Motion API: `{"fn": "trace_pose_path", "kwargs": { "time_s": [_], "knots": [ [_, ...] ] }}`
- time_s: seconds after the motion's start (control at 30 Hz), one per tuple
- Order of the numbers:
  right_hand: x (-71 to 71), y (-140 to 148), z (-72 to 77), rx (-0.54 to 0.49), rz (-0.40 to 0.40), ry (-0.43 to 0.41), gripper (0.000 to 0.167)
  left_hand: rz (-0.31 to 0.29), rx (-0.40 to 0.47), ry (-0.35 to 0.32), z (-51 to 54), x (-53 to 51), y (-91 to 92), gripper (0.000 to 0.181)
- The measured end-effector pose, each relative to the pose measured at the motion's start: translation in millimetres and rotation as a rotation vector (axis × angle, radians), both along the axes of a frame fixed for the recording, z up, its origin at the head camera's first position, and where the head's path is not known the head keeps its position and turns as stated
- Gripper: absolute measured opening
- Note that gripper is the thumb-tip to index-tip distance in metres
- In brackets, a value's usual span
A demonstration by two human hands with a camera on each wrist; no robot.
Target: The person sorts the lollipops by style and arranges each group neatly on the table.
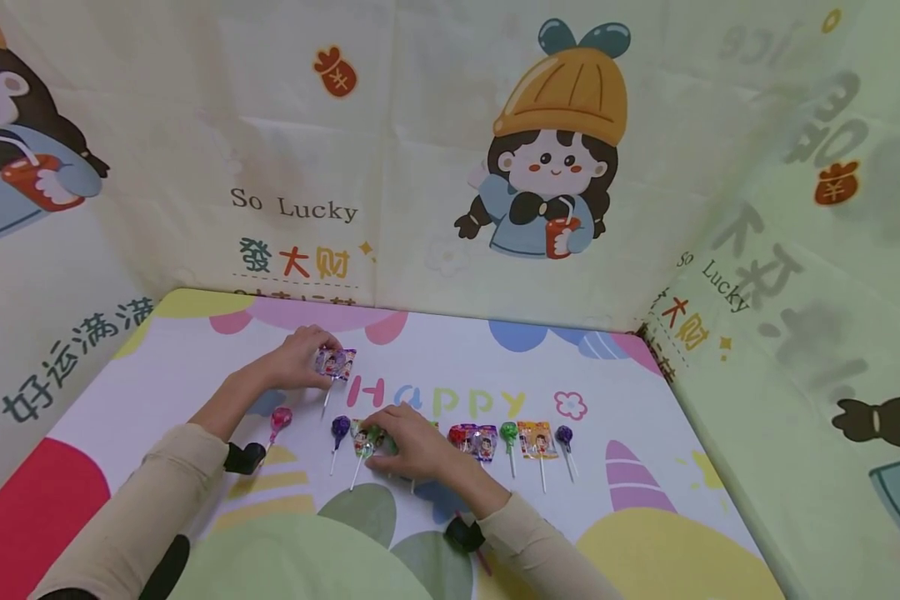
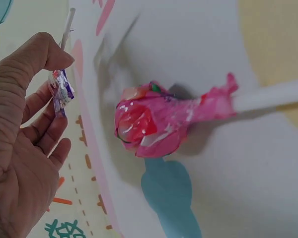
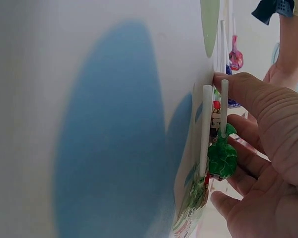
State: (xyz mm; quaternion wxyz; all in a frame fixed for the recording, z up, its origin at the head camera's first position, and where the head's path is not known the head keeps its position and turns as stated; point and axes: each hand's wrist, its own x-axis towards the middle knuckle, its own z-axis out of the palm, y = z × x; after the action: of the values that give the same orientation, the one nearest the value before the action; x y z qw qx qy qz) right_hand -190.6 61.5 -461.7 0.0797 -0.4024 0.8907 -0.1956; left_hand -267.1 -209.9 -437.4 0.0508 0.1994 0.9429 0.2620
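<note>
My left hand (image 1: 300, 360) pinches a flat purple-wrapped lollipop (image 1: 335, 364) between thumb and fingers, its white stick angled downward; the wrapper (image 2: 62, 89) also shows in the left wrist view. Below that hand lies a round pink lollipop (image 1: 281, 419). My right hand (image 1: 412, 442) is low over the table, thumb and fingertips around a flat green-wrapped lollipop (image 1: 363, 439) whose stick points toward me. Close to the palm in the right wrist view is a round green lollipop (image 3: 222, 158), beside a white stick (image 3: 205, 129) from another wrapped one. The hand partly hides these from above.
Left of my right hand lies a round purple lollipop (image 1: 341, 429). Rightward in a row are another flat purple-wrapped lollipop (image 1: 483, 442), a green one (image 1: 509, 432), an orange-wrapped one (image 1: 536, 439) and a dark purple one (image 1: 565, 436). Printed cloth walls (image 1: 420, 167) border the table.
</note>
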Motion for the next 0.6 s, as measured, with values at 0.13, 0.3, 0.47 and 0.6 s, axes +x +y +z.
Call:
{"fn": "trace_pose_path", "kwargs": {
  "time_s": [0.13, 0.3, 0.47, 0.6],
  "knots": [
    [-0.7, -0.2, -0.2, -0.004, 0.001, 0.004, 0.049, 0.002, -0.025, -0.022, -0.5, -9.7, 1.3, 0.055],
    [0.0, -0.8, 0.2, -0.009, 0.008, -0.002, 0.049, 0.001, -0.031, -0.040, -1.2, -16.6, 1.8, 0.055],
    [0.8, -1.0, 1.2, -0.006, 0.000, -0.007, 0.049, -0.011, -0.016, -0.037, -2.4, -20.0, 3.6, 0.053],
    [0.8, -0.8, 1.3, -0.009, 0.000, -0.009, 0.049, -0.021, -0.025, -0.044, -4.5, -23.0, 3.6, 0.053]
  ]
}}
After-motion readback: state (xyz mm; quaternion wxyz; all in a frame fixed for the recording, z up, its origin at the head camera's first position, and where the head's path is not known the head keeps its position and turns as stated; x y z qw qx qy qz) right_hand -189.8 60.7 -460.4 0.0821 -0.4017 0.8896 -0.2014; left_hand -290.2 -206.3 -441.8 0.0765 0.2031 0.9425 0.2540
